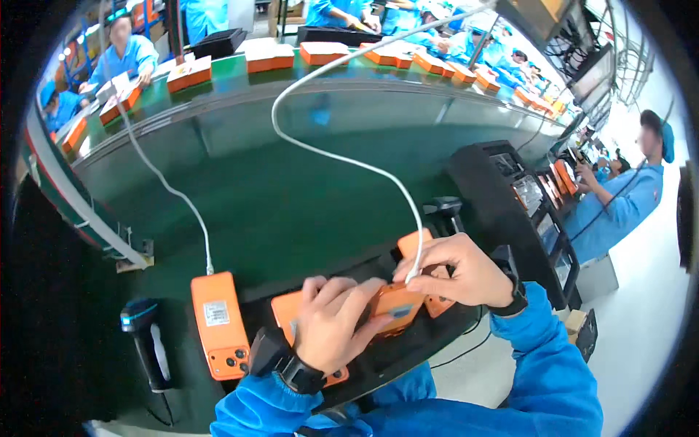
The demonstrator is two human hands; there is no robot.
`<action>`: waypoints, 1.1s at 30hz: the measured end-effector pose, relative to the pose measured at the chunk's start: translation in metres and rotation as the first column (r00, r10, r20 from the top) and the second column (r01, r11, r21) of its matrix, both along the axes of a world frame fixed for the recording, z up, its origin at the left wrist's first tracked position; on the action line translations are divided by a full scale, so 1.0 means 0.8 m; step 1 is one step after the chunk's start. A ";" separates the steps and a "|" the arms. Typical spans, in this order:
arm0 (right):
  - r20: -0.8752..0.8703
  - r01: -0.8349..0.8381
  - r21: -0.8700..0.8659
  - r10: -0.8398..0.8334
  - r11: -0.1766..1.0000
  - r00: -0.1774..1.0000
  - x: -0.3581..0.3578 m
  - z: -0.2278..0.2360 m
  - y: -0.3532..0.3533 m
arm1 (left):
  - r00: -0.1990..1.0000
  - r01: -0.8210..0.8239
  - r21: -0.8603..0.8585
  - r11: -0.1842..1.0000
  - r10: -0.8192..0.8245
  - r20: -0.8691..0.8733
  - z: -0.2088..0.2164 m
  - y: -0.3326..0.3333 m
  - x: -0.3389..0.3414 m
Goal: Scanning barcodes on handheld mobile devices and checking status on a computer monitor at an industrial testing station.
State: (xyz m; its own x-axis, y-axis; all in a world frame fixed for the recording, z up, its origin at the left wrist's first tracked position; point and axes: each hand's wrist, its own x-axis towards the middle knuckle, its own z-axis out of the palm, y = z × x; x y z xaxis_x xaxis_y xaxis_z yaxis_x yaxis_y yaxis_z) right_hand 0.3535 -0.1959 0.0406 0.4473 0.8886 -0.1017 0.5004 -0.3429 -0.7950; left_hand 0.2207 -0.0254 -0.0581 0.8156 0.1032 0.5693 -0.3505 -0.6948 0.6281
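Note:
My left hand (333, 324) is closed on an orange smartphone (398, 300) and holds it tilted above a black tray (364, 371). Pinched in the fingers of my right hand (466, 271) is the plug end of a white charging cable (397, 182), right at the phone's upper edge. Whether the plug sits fully in the port is hidden by my fingers. Beneath my left hand lies another orange phone (284, 307), mostly covered. One more phone (413, 242) shows partly behind my right hand. At the left, a phone (227, 337) lies camera side up with a white cable (178, 195) at its top end.
A handheld barcode scanner (149, 349) stands at the left, and a second scanner (444, 207) sits beyond my right hand. A black rack (502, 197) borders the right side. Orange-sided boxes (269, 57) line the conveyor ahead. Co-workers in blue, one (619, 193) at right, work nearby.

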 end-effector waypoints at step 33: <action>0.201 -0.092 0.582 -0.033 0.808 0.979 0.021 -0.151 0.108 | 0.736 -0.055 0.480 0.876 0.360 -0.573 -0.007 0.044 0.007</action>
State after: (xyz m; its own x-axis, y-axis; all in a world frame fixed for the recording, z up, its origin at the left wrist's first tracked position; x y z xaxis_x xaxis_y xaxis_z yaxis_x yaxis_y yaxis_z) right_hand 0.3705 -0.1092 -0.0802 0.3748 0.7628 0.5269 0.6657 0.1741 -0.7256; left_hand 0.2261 0.0099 -0.0640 0.9788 0.2009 -0.0400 0.2039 -0.9367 0.2846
